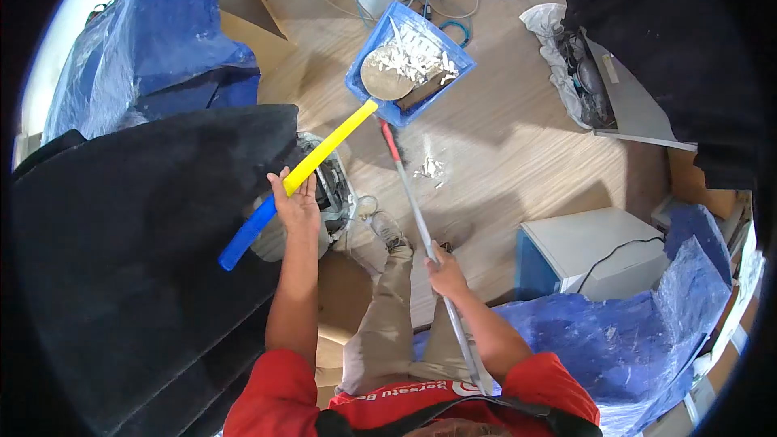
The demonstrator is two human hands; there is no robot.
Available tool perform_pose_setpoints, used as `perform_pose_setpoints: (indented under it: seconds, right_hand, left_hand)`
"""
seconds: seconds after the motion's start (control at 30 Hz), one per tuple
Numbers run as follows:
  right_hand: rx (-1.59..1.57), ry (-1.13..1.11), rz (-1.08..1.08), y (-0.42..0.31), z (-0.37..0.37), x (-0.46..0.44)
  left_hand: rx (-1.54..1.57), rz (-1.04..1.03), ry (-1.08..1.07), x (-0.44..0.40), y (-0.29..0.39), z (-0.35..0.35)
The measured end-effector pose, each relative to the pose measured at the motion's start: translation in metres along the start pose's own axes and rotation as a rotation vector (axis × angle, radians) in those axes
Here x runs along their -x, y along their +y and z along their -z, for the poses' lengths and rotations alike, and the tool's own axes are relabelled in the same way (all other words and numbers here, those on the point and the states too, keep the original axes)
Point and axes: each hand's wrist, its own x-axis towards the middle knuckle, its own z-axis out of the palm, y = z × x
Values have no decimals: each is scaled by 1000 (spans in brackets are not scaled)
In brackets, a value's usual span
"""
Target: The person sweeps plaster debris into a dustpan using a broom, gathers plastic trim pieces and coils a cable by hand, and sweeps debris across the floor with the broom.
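Note:
My left hand (299, 209) is closed around a thick yellow and blue handle (333, 139), palm turned up. The handle's yellow end meets the near corner of a blue bin (447, 91); whether it is attached there I cannot tell. Inside the bin are white scraps (414, 53), a round tan disc (387, 74) and a brown piece (422, 93). In my right hand (446, 273) is a long grey pole (414, 206) with a red end (389, 142), which reaches down beside the bin. More white bits (430, 167) lie on the floor near the pole.
A large black-covered surface (146, 251) fills the left side. Blue plastic sheeting (583, 340) spreads at the lower right beside a white box-shaped unit (603, 243). Cables (453, 12) trail over the floor behind the bin. Black cloth (672, 48) hangs at the upper right.

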Motion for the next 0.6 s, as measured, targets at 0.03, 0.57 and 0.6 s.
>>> perform_pose_setpoints:
  seconds: [0.03, 0.57, 0.6]
  right_hand:
    - [-150, -242, -280, -15, 5, -1]
    - [-415, -443, -1010, 30, 97, 3]
    - [-355, -464, -976, 14, 113, -4]
  left_hand:
    - [-6, -15, -14, -2, 1, -1]
    - [-41, 18, -10, -49, 7, 40]
    - [-33, 15, -7, -51, 7, 41]
